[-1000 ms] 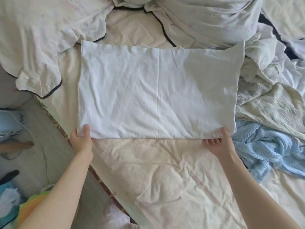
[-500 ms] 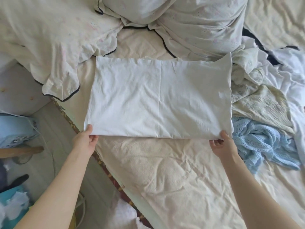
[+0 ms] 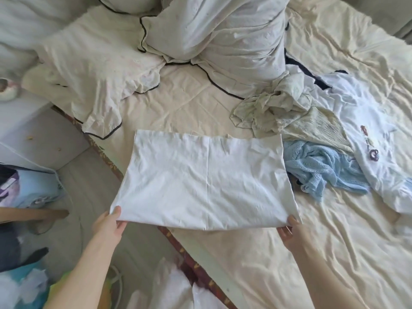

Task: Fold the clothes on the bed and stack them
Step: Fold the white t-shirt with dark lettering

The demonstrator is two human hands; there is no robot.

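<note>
A white folded cloth (image 3: 207, 181) is held by its two near corners over the near edge of the bed (image 3: 312, 253); its near-left corner is pinched by the left hand (image 3: 109, 224), with the thumb laid on top of the fabric and the fingers tucked beneath; its near-right corner is pinched in the same way by the right hand (image 3: 289, 230); both hands are thus closed on the cloth. The cloth is spread as a wide rectangle with a straight crease seen down its middle; its far edge rests on the cream sheet, while the near-left part hangs out past the bed's patterned border (image 3: 104, 157), above the floor (image 3: 89, 197). Just beside the cloth's right edge a light blue knit garment (image 3: 321, 168) is crumpled on the bed; beyond it a pale green rumpled garment (image 3: 274, 108) and a yellowish textured piece (image 3: 318, 128) are heaped together; further right a white garment with a small printed motif (image 3: 365, 130) is spread out, partly over the others. At the far side of the bed white bedding with dark piping (image 3: 223, 41) is piled up, and a matching pillow (image 3: 95, 72) is lying to its left. On the floor at the left a light blue object (image 3: 35, 186) is seen, its nature unclear.
</note>
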